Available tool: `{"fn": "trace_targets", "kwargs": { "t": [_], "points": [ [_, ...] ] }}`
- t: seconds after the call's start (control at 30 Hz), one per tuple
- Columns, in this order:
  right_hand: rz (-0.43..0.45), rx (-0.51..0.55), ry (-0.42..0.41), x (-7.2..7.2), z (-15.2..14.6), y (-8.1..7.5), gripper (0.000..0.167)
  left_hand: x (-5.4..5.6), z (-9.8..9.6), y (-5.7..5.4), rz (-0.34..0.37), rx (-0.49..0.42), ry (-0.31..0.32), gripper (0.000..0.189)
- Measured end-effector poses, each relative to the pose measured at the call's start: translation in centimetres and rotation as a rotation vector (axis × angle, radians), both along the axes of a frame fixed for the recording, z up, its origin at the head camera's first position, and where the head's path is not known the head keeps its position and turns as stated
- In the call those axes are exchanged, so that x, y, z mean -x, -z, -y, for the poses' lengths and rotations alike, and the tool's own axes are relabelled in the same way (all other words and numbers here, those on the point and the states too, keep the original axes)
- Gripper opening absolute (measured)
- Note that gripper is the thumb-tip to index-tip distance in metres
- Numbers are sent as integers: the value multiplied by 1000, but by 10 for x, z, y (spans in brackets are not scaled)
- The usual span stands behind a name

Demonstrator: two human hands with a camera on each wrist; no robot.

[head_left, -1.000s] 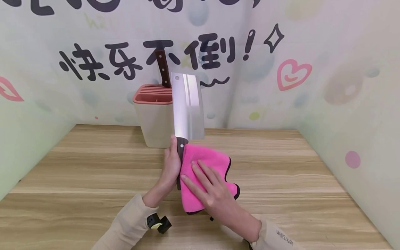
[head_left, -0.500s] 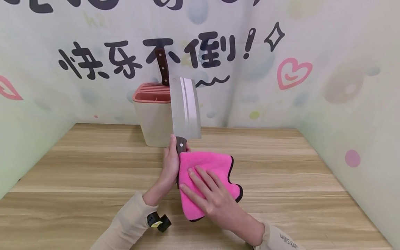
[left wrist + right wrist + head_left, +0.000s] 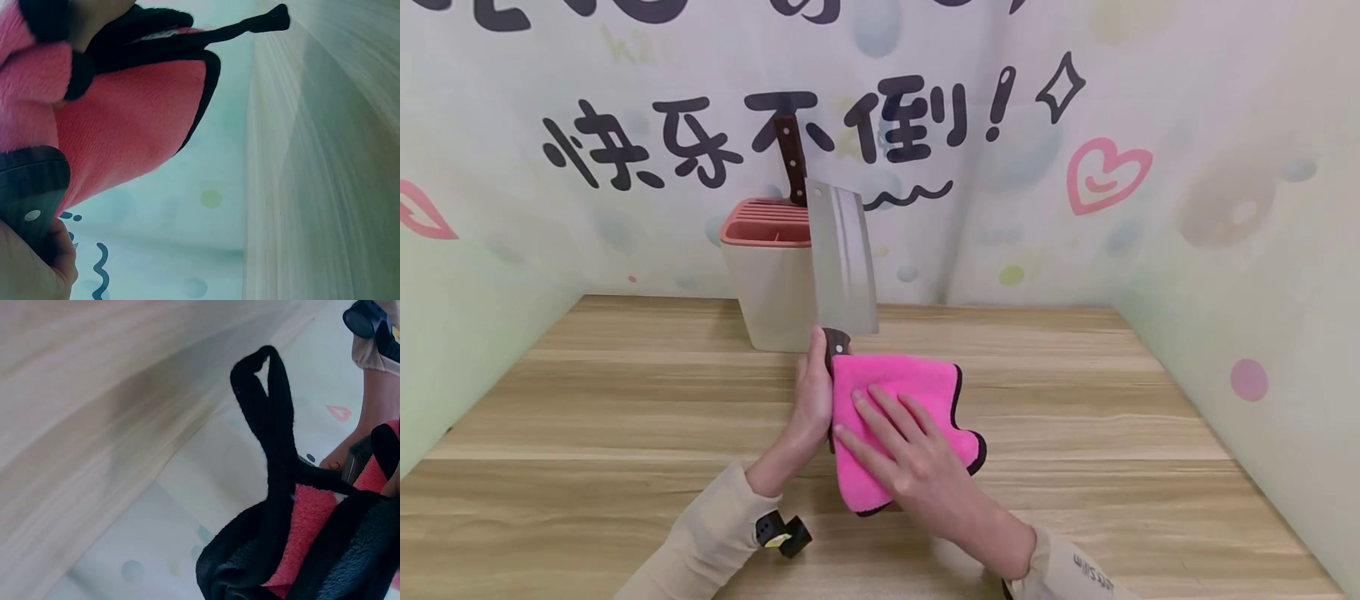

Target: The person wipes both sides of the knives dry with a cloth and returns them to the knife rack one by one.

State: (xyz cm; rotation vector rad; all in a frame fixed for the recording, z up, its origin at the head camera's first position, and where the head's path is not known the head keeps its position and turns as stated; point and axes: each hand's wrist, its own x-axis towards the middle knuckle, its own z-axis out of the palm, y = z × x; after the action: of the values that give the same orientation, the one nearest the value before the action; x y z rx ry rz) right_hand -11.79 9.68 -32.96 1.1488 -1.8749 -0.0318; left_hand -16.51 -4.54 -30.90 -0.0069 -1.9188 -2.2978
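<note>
In the head view my left hand (image 3: 811, 400) grips the black riveted handle of a cleaver (image 3: 842, 258), its broad blade pointing up and away. A pink cloth (image 3: 910, 379) with black edging covers most of the handle's right side. My right hand (image 3: 928, 475) holds that cloth against the handle, fingers laid across its top; the thumb is hidden. Up close in the left wrist view, the cloth (image 3: 131, 119) folds about the handle (image 3: 31, 184), leaving one rivet bare. The right wrist view has the cloth's black hanging loop (image 3: 281, 419).
Behind the cleaver stands a white knife block (image 3: 771, 292) with a pink slotted top, and a brown-handled knife (image 3: 790, 158) upright in it. A wooden tabletop (image 3: 1060, 392) lies below the hands. A printed backdrop (image 3: 992, 242) closes off the back and sides.
The cloth has slid down the handle, then slightly back up, under my right hand. The cleaver blade has turned a little and shifted slightly left. My left hand keeps its grip.
</note>
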Motion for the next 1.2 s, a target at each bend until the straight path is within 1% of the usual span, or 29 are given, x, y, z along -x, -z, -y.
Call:
{"fn": "trace_targets", "kwargs": {
  "t": [0.1, 0.2, 0.33, 0.43, 0.53, 0.57, 0.63, 0.7, 0.87, 0.97, 1.13, 1.2],
  "points": [
    [21, 7, 14, 3, 0, -3, 40, -1, -1, 1, -10, 54, 15, 52],
    [41, 19, 22, 7, 0, -6, 41, -2, -2, 2, -38, 113, 33, 51],
    [66, 41, 25, 13, 0, -7, 43, -2, -3, 5, -65, 168, 28, 51],
    [84, 52, 32, 16, 0, -6, 41, -1, -4, 7, -75, 191, 30, 52],
    [139, 62, 41, 18, -1, -7, 33, -1, -5, 9, -96, 226, 39, 55],
    [163, 71, 43, 18, -2, -8, 33, -1, -5, 9, -100, 234, 41, 56],
    [211, 99, 42, 20, -3, -8, 38, -2, -5, 10, -104, 247, 48, 58],
    [242, 131, 35, 22, -3, -7, 45, -3, -6, 11, -89, 254, 52, 60],
    [270, 191, 8, 26, -5, -3, 46, -5, -8, 15, -29, 257, 50, 60],
    [285, 203, 0, 26, -6, -1, 46, -6, -9, 16, -28, 239, 51, 57],
    [310, 205, 12, 26, -7, 1, 49, -5, -10, 14, -59, 200, 60, 51],
    [311, 210, 14, 25, -6, 1, 45, -5, -10, 12, -64, 199, 55, 50]
  ]
}}
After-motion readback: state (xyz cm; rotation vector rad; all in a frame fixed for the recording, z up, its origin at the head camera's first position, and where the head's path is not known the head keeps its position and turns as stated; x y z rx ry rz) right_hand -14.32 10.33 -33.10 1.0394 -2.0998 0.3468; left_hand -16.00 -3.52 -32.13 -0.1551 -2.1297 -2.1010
